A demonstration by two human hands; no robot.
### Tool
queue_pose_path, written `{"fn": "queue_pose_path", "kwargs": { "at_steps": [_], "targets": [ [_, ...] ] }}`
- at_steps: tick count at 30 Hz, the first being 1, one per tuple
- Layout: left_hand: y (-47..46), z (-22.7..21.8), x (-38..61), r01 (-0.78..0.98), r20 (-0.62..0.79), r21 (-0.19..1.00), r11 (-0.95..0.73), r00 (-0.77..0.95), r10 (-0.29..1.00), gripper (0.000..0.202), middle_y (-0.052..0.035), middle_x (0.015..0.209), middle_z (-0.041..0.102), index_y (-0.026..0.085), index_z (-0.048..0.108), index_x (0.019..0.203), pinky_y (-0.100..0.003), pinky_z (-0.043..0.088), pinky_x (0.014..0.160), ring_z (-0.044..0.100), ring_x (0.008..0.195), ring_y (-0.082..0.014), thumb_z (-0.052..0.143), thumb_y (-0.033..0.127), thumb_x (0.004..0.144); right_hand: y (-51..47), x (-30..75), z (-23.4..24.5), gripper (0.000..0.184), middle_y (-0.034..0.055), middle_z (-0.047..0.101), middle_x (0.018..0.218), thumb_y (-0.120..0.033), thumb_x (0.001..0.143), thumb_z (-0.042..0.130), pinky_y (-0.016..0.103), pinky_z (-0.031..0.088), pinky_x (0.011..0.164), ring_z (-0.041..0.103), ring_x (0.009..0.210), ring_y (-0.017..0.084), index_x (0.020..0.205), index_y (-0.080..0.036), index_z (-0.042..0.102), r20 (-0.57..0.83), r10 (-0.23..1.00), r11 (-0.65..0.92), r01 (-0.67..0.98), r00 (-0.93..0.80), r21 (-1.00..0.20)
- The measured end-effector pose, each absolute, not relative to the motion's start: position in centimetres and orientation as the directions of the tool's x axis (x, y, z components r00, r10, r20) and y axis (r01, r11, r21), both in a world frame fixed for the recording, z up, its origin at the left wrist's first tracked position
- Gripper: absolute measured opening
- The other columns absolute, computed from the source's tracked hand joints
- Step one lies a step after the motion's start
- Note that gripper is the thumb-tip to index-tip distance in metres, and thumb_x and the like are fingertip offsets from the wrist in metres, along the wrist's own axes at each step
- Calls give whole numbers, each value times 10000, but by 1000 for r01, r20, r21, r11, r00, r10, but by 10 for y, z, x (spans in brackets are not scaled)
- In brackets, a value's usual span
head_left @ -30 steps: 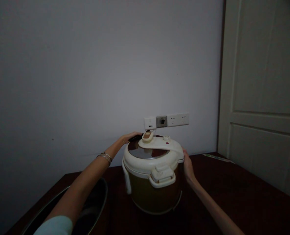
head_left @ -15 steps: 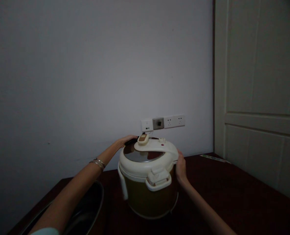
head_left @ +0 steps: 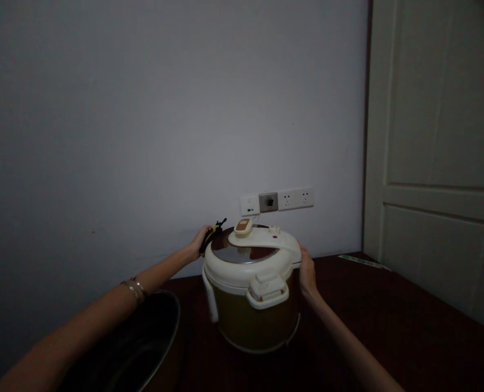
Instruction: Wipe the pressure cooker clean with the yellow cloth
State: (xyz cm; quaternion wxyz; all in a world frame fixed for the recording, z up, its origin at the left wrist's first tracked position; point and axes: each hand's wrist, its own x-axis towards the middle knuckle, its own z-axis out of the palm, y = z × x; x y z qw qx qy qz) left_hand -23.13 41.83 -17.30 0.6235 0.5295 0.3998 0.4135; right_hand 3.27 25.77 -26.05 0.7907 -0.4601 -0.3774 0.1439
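Observation:
A white-lidded electric pressure cooker (head_left: 250, 305) with a dark olive body stands on the dark red table, its steam-valve lid shut. My left hand (head_left: 198, 242), silver bracelets on its wrist, is closed on a small black-and-yellow object (head_left: 212, 237) with a thin dark tip. It is held at the lid's far left edge; its kind is hard to make out in the dim light. Against the cooker's right side, just under the lid rim, my right hand (head_left: 307, 270) grips it, with its fingers partly hidden behind the body.
A large dark pot (head_left: 175, 321) with a thin rim stands at the lower left, under my left forearm. Wall sockets (head_left: 296, 199) sit behind the cooker. A flat pale strip (head_left: 362, 261) lies by the wall at the right, near a panelled door (head_left: 441, 136).
My left hand has drawn left from behind the lid, bringing the black-and-yellow object into clearer sight. My right hand stays on the cooker's side. The view has shifted slightly.

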Motion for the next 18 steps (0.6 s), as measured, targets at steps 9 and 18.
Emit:
{"fn": "queue_pose_path", "kwargs": {
  "at_steps": [9,18],
  "targets": [
    [389,-196,-230,-312,-74,929,198,370,926,344,-53,728,738,153,688,851,-301,521,756,675,660,-193,472,419,828,262,24,-259,547,118,691,1013,-496,796,350,298,438,822,605,922,216,1034,-102,646,385,486,479,129,785,-868],
    [381,-193,-227,-351,-94,905,241,386,918,287,-61,671,724,141,671,800,-310,533,687,666,597,-201,512,379,792,266,22,-257,442,80,705,886,-469,738,406,307,453,760,605,822,212,878,-139,663,359,456,528,77,814,-846]
  ]
}}
